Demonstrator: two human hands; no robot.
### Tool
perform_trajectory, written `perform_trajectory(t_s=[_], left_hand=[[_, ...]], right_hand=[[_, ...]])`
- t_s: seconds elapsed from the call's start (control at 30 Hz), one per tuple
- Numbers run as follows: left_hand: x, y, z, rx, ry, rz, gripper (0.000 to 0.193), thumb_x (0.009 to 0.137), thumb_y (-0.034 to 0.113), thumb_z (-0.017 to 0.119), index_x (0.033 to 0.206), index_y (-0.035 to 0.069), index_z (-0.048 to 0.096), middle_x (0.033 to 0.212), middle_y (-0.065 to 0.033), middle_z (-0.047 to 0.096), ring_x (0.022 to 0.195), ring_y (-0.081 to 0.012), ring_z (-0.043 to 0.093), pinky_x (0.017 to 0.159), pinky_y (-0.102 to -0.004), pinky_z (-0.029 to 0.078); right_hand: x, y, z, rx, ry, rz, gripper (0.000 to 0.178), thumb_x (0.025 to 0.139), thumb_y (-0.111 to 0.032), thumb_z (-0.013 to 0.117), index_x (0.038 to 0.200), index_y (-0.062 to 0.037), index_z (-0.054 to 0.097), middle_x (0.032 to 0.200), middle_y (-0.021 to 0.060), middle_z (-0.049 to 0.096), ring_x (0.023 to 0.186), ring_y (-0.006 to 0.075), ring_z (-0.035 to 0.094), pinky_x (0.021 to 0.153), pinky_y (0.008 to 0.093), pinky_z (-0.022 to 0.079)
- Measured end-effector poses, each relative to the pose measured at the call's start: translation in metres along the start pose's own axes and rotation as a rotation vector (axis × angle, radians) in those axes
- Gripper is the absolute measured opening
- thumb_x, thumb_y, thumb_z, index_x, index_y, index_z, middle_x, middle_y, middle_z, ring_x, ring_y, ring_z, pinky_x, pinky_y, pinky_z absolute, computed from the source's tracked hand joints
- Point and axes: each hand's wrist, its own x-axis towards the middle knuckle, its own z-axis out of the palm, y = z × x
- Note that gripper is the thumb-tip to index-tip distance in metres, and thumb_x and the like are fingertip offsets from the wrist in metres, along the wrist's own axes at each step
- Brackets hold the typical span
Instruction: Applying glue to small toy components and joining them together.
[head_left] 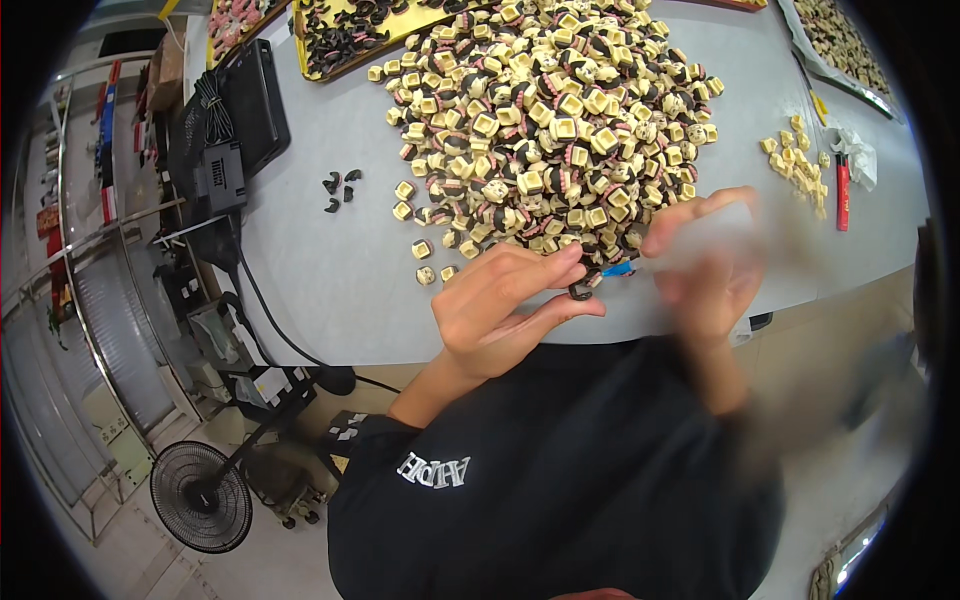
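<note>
My left hand (505, 305) pinches a small dark curved piece (580, 291) between thumb and fingers, with a little pale and pink part showing beside it. In my right hand (705, 265) is a whitish squeeze bottle (715, 235), partly blurred. Its narrow blue nozzle (619, 269) points left and reaches right up to the small piece; whether it touches cannot be made out. Just beyond both hands rises a big heap of small moulded pieces (550, 130) in cream, black and pink, many with a square cream hollow.
Several loose pieces (403, 190) lie left of the heap, with black bits (341, 187) farther left. A yellow tray (318, 62) stands behind. Cream pieces (795, 160), a red-handled tool (842, 195) and crumpled tissue (856, 155) lie right. A black device (262, 110) with cables sits left.
</note>
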Motion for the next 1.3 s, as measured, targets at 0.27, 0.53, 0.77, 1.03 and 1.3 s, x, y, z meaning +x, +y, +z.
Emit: perform_trajectory(t_s=[0.27, 0.53, 0.77, 1.03, 1.3], left_hand=[[0.0, 0.0, 0.004, -0.048, 0.032, -0.044, 0.05, 0.054, 0.006, 0.081, 0.099, 0.0, 0.06, 0.075, -0.0084, 0.065, 0.064, -0.0177, 0.062, 0.058, -0.0257, 0.048], [0.004, -0.009, 0.023, 0.053, 0.024, -0.054, 0.056, 0.05, 0.003, 0.082, 0.101, 0.0, 0.059, 0.072, -0.0108, 0.064, 0.064, -0.0205, 0.059, 0.06, -0.0278, 0.047], [0.004, 0.016, 0.016, 0.046, 0.033, -0.118, 0.053, 0.052, -0.002, 0.08, 0.101, -0.001, 0.059, 0.07, -0.0109, 0.062, 0.062, -0.0188, 0.056, 0.061, -0.0266, 0.045], [0.001, 0.01, 0.014, 0.021, 0.026, -0.173, 0.057, 0.053, -0.011, 0.075, 0.107, -0.003, 0.056, 0.077, -0.0076, 0.059, 0.072, -0.0144, 0.054, 0.07, -0.027, 0.045], [0.003, 0.011, 0.007, 0.039, -0.029, -0.091, 0.054, 0.054, -0.008, 0.076, 0.104, -0.003, 0.057, 0.078, -0.0083, 0.059, 0.071, -0.0153, 0.054, 0.071, -0.0271, 0.044]], right_hand=[[0.004, -0.013, -0.021, -0.002, 0.106, -0.172, 0.034, 0.086, -0.028, 0.055, 0.1, -0.0038, 0.036, 0.091, 0.0208, 0.057, 0.068, 0.0167, 0.055, 0.061, 0.0259, 0.047], [0.005, -0.028, -0.098, -0.636, 0.16, -0.295, 0.036, 0.073, 0.008, 0.06, 0.102, -0.0017, 0.041, 0.101, 0.0202, 0.056, 0.09, 0.0256, 0.058, 0.082, 0.0347, 0.045], [-0.003, -0.037, -0.099, -0.722, 0.171, -0.094, 0.032, 0.071, 0.008, 0.061, 0.099, -0.0001, 0.049, 0.104, 0.0148, 0.057, 0.097, 0.0234, 0.056, 0.087, 0.0328, 0.043], [0.003, -0.062, -0.135, -1.296, 0.476, -0.266, 0.03, 0.071, -0.002, 0.065, 0.099, -0.0016, 0.055, 0.098, 0.0125, 0.056, 0.089, 0.0238, 0.054, 0.078, 0.0308, 0.043], [-0.004, -0.036, -0.157, -1.293, 0.481, -0.144, 0.028, 0.072, 0.001, 0.064, 0.099, -0.0002, 0.056, 0.095, 0.0121, 0.057, 0.078, 0.0212, 0.056, 0.069, 0.0279, 0.045]])
